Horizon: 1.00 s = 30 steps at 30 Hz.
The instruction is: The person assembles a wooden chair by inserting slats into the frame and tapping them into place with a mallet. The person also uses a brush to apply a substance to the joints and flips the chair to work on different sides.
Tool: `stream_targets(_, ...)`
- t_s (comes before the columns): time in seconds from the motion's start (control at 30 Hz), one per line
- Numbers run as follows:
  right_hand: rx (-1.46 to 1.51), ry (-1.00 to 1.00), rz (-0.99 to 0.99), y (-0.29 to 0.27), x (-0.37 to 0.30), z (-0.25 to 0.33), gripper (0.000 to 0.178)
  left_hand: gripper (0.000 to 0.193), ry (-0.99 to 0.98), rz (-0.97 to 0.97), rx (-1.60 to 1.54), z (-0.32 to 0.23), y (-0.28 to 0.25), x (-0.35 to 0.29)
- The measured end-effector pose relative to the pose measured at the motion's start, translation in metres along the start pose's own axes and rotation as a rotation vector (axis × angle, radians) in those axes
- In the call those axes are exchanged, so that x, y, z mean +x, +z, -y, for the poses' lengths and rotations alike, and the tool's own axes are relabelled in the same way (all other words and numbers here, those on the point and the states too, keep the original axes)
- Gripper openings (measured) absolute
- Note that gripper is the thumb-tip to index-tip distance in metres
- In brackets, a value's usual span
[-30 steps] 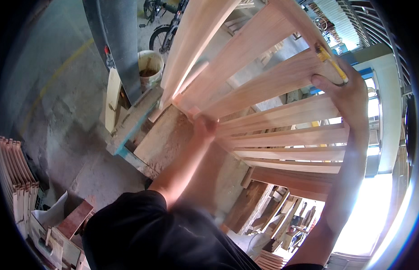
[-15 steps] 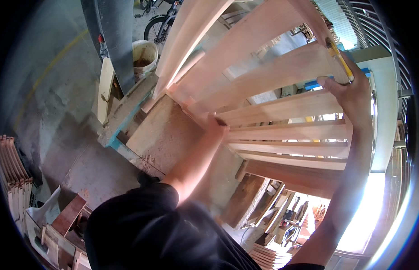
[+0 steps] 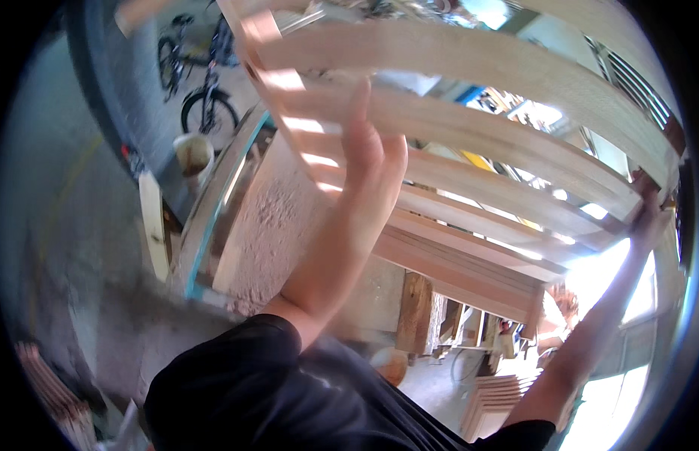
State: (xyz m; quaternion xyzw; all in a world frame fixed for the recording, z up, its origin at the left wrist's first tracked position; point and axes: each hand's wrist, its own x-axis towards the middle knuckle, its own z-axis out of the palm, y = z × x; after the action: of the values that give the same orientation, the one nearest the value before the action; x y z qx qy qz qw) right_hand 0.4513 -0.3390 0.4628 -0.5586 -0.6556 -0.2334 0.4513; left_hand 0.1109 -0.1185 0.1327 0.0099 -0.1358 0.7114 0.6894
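A slatted frame of pale, bare wood (image 3: 507,143) is tilted up before me, its long boards running from upper left to lower right. My left hand (image 3: 373,146) is at one of the middle slats, thumb pointing up along the wood; its other fingers are mostly hidden and a little blurred. Far to the right, my right hand (image 3: 646,197) grips the frame's right end, with the fingers partly in shadow. The left side rail (image 3: 278,124) slants down past my left hand, sunlit in stripes.
Beneath the frame stands a bench with a teal edge (image 3: 203,259) and a dusty board (image 3: 270,218). Beyond are a bucket (image 3: 193,154), a bicycle (image 3: 207,109) and a dark post (image 3: 113,98). Stacked wooden pieces (image 3: 496,402) lie lower right, more (image 3: 56,395) lower left.
The frame has swung and tilted, its left side rising. My left hand has moved up from the left rail; my right hand has moved farther right. The yellow-handled tool by it no longer shows.
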Motion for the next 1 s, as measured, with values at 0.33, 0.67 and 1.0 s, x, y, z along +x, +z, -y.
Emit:
stream_targets(0.33, -0.136, 0.632, -0.554, 0.188, -0.354, -0.039, 0.038, 0.052, 0.146, 0.328, 0.532, 0.003, 0.143, -0.005)
stream_targets(0.67, 0.78, 1.423, -0.334, 0.402, -0.468, 0.026, 0.028, 0.04, 0.384, 0.488, 1.225, 0.036, 0.09, -0.05)
stream_targets(1.0, 0.612, 1.542, -0.204, 0.5, -0.549, -0.008, 0.039, 0.062, 0.425, 0.438, 1.781, 0.083, -0.001, -0.043)
